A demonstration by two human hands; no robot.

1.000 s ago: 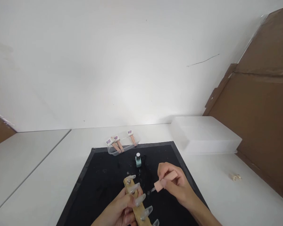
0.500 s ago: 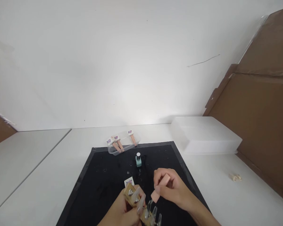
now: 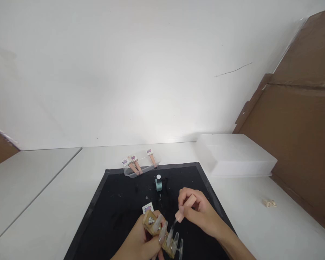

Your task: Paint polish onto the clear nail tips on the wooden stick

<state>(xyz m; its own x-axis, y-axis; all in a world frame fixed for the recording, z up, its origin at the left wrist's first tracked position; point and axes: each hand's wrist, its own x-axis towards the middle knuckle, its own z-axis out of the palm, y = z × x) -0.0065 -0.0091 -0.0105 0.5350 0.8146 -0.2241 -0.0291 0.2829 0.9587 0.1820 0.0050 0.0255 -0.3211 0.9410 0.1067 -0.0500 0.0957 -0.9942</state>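
Note:
My left hand [image 3: 144, 240] is wrapped round a tan nail display holder [image 3: 151, 221] that carries several clear false nail tips [image 3: 181, 249] in a row. Between the thumb and fingers of my right hand [image 3: 199, 213] is a pink nail polish brush cap [image 3: 186, 208], slanting down to the left. Its thin brush [image 3: 173, 224] reaches the nail tips near the middle of the row; whether it touches one I cannot tell. A small white square with purple print [image 3: 147, 208] shows just beyond my left fingers, its lower part hidden.
A green polish bottle [image 3: 158, 184] stands on the black mat [image 3: 119, 206]. Behind it, a clear tray [image 3: 130, 176] holds several pink-handled pieces with white printed squares. A white translucent box [image 3: 238, 155] sits back right. Small cream rings [image 3: 269, 203] lie at the right.
My right hand has shifted slightly up and right with the brush cap. The nail holder in my left hand has turned a little, so the nail tips show more plainly.

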